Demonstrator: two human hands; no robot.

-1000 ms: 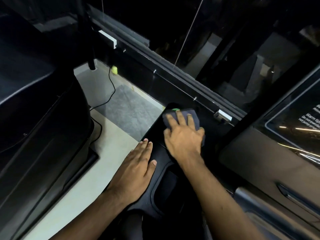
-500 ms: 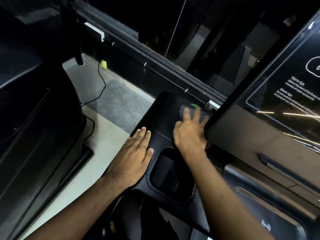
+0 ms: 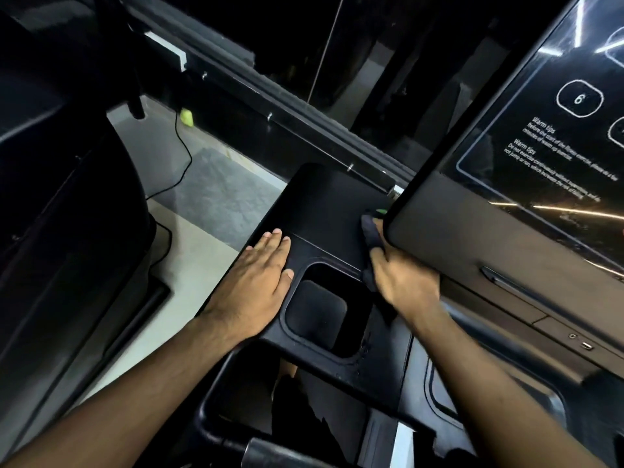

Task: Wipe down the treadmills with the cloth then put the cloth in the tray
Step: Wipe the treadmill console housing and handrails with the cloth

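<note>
Cloth (image 3: 370, 236) sits under the right hand (image 3: 405, 285), fingertips hidden behind the console (image 3: 472, 238), grip unclear

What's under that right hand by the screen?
A dark cloth, which the right hand presses on the black ledge. The screen panel hides the fingers and the cloth's far end.

The cloth (image 3: 369, 231) is dark navy with a bright green spot (image 3: 382, 212). The treadmill console (image 3: 324, 204) is matte black, and its display panel (image 3: 557, 130) is glossy black with white lettering (and thin outlined boxes). The floor (image 3: 189, 251) is pale grey and the mat (image 3: 216, 187) a mottled darker grey.
</note>
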